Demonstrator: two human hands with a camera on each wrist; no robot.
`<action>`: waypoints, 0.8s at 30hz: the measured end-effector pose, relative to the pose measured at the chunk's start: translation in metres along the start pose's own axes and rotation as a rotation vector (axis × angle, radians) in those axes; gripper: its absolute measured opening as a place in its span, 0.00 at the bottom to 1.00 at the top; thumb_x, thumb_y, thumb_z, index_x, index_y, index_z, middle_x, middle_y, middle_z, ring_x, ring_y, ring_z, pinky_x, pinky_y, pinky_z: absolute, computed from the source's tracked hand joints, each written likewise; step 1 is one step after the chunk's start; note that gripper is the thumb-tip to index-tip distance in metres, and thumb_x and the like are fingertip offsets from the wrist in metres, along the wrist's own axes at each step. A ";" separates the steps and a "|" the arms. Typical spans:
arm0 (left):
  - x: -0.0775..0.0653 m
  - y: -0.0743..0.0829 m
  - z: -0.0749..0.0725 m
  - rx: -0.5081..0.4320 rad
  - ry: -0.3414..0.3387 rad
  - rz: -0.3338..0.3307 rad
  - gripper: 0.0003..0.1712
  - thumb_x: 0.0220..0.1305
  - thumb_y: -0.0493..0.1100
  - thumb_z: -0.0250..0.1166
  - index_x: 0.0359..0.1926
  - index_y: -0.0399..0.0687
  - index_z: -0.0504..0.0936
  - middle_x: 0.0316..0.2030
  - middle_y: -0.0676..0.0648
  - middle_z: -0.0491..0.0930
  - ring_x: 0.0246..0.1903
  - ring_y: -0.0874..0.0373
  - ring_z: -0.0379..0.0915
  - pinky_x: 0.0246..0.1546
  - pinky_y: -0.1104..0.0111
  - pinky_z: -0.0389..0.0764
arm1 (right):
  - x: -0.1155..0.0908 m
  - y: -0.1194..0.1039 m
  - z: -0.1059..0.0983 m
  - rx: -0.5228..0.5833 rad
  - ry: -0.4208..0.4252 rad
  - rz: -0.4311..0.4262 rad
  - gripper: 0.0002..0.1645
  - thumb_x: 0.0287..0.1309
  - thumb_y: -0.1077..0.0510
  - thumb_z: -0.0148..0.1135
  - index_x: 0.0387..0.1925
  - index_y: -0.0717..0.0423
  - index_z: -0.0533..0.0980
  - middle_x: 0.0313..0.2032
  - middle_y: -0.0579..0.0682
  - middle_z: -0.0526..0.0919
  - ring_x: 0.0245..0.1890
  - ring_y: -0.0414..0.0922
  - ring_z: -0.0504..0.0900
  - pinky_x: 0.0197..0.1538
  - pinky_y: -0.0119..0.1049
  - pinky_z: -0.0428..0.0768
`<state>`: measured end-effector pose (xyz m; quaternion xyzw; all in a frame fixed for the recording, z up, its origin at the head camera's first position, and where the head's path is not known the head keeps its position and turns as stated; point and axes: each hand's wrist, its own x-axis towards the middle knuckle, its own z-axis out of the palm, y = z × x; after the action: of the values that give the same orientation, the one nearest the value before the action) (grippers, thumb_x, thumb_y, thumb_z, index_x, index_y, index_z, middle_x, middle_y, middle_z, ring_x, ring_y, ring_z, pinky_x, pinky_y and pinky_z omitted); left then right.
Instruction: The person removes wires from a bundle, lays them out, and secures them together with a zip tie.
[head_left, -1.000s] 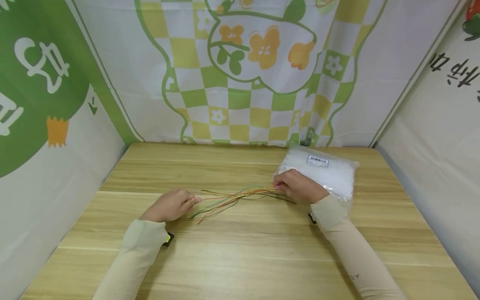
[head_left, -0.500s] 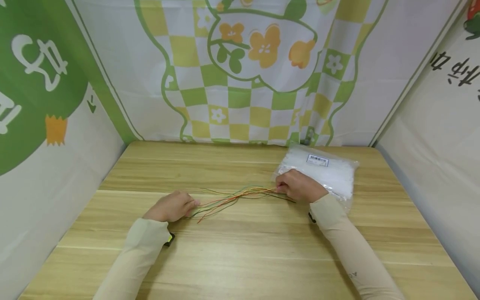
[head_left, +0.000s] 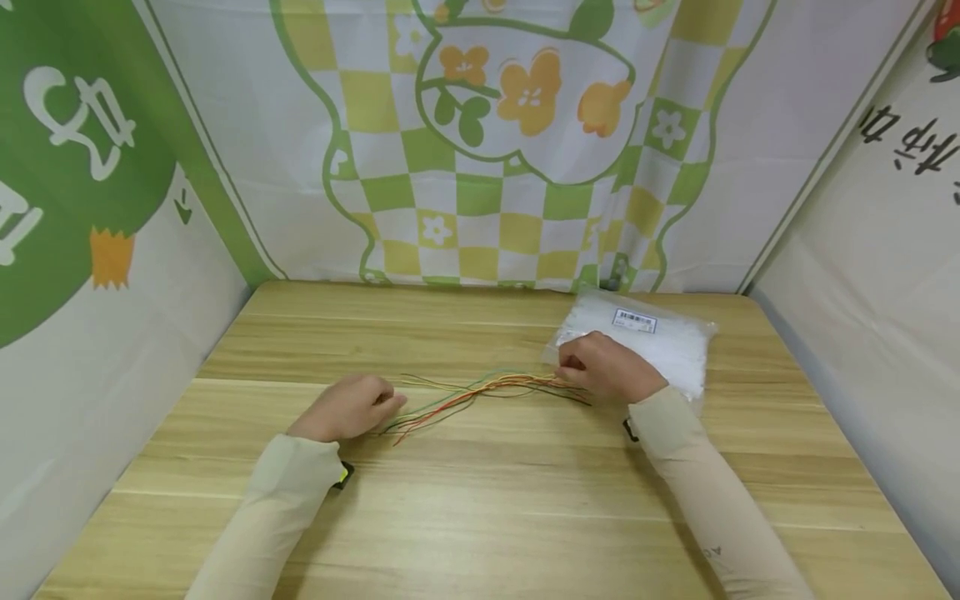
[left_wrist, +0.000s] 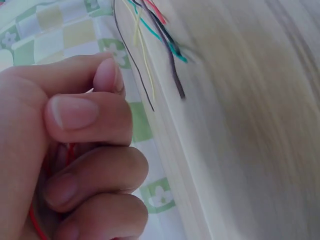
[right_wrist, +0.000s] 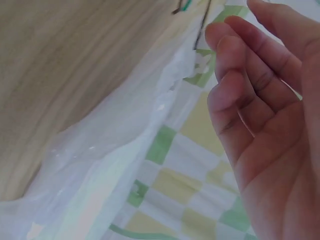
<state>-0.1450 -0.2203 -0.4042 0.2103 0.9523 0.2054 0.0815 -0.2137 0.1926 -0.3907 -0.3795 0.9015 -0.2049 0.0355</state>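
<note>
A loose bundle of thin coloured wires (head_left: 480, 392), in red, orange, yellow, green and black, lies across the table between the hands. At its left end is my left hand (head_left: 347, 408), with thumb and index apart from the bundle. In the left wrist view its fingers curl over a red wire (left_wrist: 34, 220) that runs through the palm, mostly hidden by them. My right hand (head_left: 607, 367) hovers over the bundle's right end, beside the plastic bag. The right wrist view shows its fingers (right_wrist: 232, 95) loosely bent and the thumb apart, with nothing between them.
A clear plastic bag (head_left: 675, 346) of white contents, with a barcode label (head_left: 634, 321), lies at the back right of the wooden table (head_left: 465, 517). Printed cloth (head_left: 487, 208) hangs behind the table and along both sides.
Both hands have loosened their pinch on the wire ends. The right hand has shifted slightly right and lifted its fingers. The bundle stays nearly in place.
</note>
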 end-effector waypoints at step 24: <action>0.035 0.058 0.016 -0.033 0.030 0.133 0.27 0.74 0.43 0.65 0.17 0.56 0.65 0.15 0.60 0.57 0.16 0.67 0.53 0.23 0.74 0.58 | 0.025 -0.067 0.004 0.030 0.004 -0.231 0.09 0.70 0.60 0.68 0.31 0.55 0.83 0.24 0.41 0.79 0.23 0.30 0.68 0.29 0.26 0.72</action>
<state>-0.1515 -0.1515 -0.3967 0.2687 0.9338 0.2293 0.0566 -0.1860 0.1316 -0.3656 -0.4799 0.8486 -0.2220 0.0155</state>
